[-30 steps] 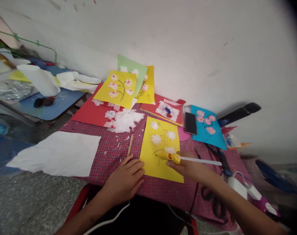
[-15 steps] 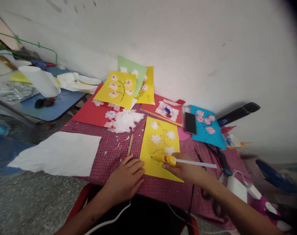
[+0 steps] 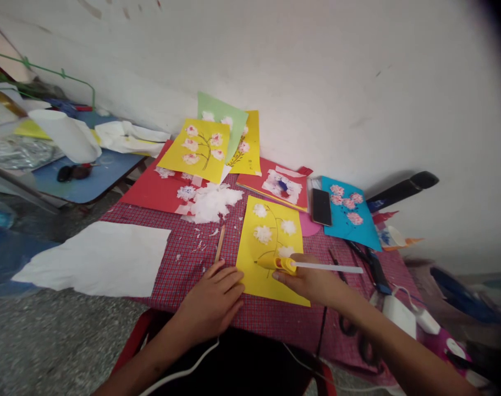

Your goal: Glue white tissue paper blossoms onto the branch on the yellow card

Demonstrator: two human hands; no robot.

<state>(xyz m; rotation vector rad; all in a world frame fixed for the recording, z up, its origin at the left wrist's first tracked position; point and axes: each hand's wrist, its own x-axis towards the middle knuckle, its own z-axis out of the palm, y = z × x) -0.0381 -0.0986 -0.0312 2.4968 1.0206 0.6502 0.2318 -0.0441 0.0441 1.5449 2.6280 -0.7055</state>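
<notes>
My right hand (image 3: 312,280) is closed around a yellow hot glue gun (image 3: 277,264) with a white glue stick (image 3: 332,267) jutting from its back. Its nozzle points left, at or just above the lower left of a yellow sheet (image 3: 254,286). That sheet carries a drawn branch and several white tissue flowers (image 3: 262,235). My left hand (image 3: 213,300) lies flat with fingers stretched out, fingertips at the sheet's lower left edge. Just beyond those fingers is a pencil (image 3: 220,243) on the checked cloth. Whether the nozzle touches the paper, I cannot tell.
Torn white tissue (image 3: 215,202) lies behind the pencil. A large white sheet (image 3: 97,258) overhangs the table's left side. Finished flower cards (image 3: 198,148) lean by the wall. A phone (image 3: 321,207), a blue card (image 3: 332,225), scissors (image 3: 368,346) and a white adapter (image 3: 400,316) sit right.
My right hand and the glue gun have shifted very slightly upward, and the gun's back end has tipped a little. My left hand stays in place.
</notes>
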